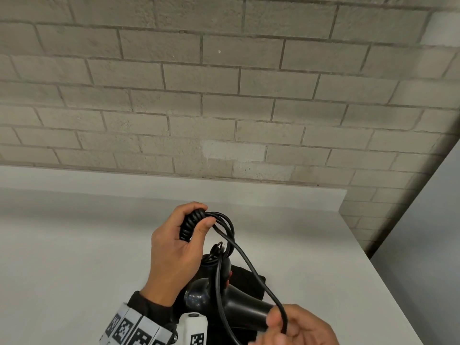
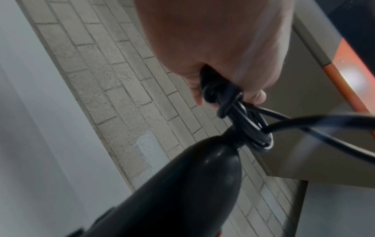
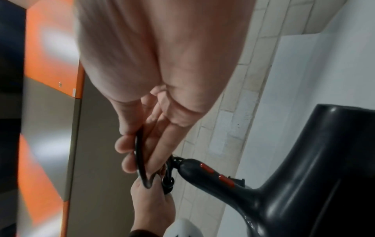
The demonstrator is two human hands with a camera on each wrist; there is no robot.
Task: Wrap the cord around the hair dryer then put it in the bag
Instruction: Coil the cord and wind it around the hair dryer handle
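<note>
The black hair dryer point(image 1: 239, 302) is low in the head view, over a black bag point(image 1: 251, 277) on the white table point(image 1: 74, 245). Its handle point(image 2: 182, 184), with red switches point(image 3: 207, 168), points away from me. My left hand point(image 1: 179, 240) grips a tight coil of the black cord point(image 1: 249, 257) just above the handle's end. From the coil a long loop runs down to my right hand point(image 1: 298, 324), which pinches the cord point(image 3: 140, 160) between thumb and fingers beside the dryer's barrel point(image 3: 304, 184). Most of the bag is hidden beneath the dryer.
A grey brick wall point(image 1: 224, 95) rises behind the table. The table's right edge point(image 1: 373, 245) drops to a grey floor. The wrist views show an orange and grey panel point(image 3: 50, 48) on my side of the table.
</note>
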